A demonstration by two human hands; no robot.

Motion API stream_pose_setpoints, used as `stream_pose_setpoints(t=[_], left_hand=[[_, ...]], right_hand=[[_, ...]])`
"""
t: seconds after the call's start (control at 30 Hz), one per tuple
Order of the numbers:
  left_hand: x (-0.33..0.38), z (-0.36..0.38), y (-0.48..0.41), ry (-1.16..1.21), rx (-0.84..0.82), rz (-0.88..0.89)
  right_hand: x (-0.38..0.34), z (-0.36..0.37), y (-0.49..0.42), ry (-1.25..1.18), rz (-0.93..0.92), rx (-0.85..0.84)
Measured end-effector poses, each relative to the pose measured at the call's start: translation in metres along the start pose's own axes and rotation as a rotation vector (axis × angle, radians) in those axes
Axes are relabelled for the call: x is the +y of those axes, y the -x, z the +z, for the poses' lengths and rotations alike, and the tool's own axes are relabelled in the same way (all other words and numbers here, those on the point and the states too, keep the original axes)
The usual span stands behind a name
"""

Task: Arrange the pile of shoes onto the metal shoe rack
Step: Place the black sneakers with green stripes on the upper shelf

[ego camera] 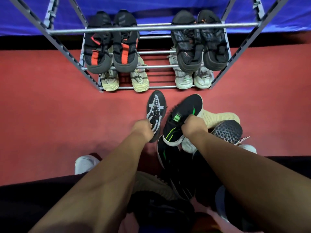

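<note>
Grabbing two more sneakers off the pile, one per hand, right in front of the metal shoe rack [151, 27].

Left hand [143, 130] is closed around the black-and-white sneaker [155, 106], right hand [191, 126] is closed on the heel end of a black sneaker with green trim [183, 115], both toes aimed at the rack, probably so they slide straight in. Rack already has black pairs on the upper tier and pale pairs on the bottom, middle gaps free. Rest of the pile [218, 125] sits on the red floor [50, 115], on the near side of the rack.
</note>
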State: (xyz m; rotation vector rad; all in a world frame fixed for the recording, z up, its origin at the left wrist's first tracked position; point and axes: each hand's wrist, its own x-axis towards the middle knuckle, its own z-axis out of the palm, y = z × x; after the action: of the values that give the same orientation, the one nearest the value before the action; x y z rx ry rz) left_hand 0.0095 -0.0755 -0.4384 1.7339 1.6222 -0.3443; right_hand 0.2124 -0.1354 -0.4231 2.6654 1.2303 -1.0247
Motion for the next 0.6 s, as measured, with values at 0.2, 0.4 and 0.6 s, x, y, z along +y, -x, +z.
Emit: stream_pose_setpoints(t=[0.2,0.4,0.6], left_hand=[[0.019,-0.013,0.011,0.268,0.092,0.044],[0.034,-0.015,0.010,0.383,-0.219,0.027],[0.047,0.018,0.025,-0.224,-0.102,0.094]], right_hand=[[-0.026,-0.017,0.001,-0.142,-0.074,-0.049],[-0.026,-0.022,0.002,-0.416,0.027,-0.301],[0.014,-0.043,0.002,0.178,0.209,0.033]])
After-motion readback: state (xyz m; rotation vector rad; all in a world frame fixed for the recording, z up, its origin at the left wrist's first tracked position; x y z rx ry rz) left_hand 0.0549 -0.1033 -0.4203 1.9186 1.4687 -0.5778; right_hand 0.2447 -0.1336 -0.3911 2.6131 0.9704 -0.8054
